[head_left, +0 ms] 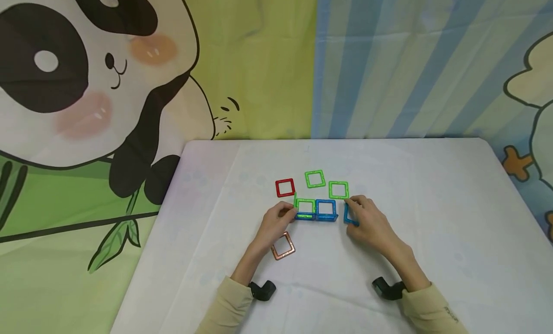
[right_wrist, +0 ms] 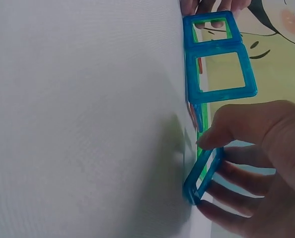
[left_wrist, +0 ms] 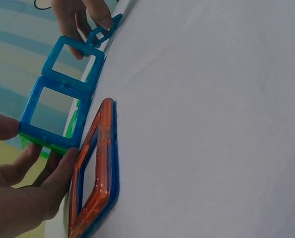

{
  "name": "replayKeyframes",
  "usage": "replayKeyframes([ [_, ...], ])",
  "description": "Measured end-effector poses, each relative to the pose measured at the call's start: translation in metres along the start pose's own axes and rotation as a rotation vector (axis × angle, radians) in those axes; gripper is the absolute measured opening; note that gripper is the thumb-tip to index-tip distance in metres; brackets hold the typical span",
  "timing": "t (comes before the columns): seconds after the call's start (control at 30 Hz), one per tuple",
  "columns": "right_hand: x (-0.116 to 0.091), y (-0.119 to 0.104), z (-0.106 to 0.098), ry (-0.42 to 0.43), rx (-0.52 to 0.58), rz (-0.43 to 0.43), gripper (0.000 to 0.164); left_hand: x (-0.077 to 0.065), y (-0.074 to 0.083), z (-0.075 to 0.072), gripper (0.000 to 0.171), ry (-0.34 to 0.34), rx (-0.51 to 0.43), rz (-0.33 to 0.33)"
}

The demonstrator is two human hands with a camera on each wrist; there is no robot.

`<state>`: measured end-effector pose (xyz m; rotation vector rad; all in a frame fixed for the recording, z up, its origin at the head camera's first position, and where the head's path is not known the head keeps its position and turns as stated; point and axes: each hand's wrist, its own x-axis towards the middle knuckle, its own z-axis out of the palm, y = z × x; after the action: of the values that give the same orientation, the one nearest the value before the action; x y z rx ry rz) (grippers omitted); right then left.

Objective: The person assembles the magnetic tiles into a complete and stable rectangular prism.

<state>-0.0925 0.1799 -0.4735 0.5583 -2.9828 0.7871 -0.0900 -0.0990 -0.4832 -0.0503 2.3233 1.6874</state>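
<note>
Square magnetic tiles with open middles are joined into a low structure. Two blue tiles stand side by side along its near edge, the left one (left_wrist: 29,110) and the right one (left_wrist: 50,62). Behind them lie a green tile (head_left: 306,200) and a blue tile (head_left: 326,201), with another green tile upright at the left end. My left hand (head_left: 272,224) pinches that left end between thumb and fingers. Just right of the structure, my right hand (head_left: 373,226) holds a separate blue tile (right_wrist: 189,192), tilted, thumb on one side and fingers on the other.
A red tile (head_left: 277,188) and two green tiles, one at the back (head_left: 314,172) and one near my right fingers (head_left: 338,183), lie behind the structure. A copper-coloured tile (head_left: 286,255) lies beside my left wrist. All are on a white-covered table (head_left: 432,190) before a printed cloth backdrop.
</note>
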Motion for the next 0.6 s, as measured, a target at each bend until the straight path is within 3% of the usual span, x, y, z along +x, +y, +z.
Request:
replayKeyframes([
  [0.23, 0.002, 0.007, 0.004, 0.037, 0.188, -0.035, 0.066, 0.0, 0.0, 0.001, 0.034, 0.006, -0.012, -0.011],
  [0.6, 0.005, 0.011, 0.007, 0.038, 0.337, -0.075, 0.066, 0.001, -0.001, 0.001, 0.034, 0.01, -0.016, -0.022],
])
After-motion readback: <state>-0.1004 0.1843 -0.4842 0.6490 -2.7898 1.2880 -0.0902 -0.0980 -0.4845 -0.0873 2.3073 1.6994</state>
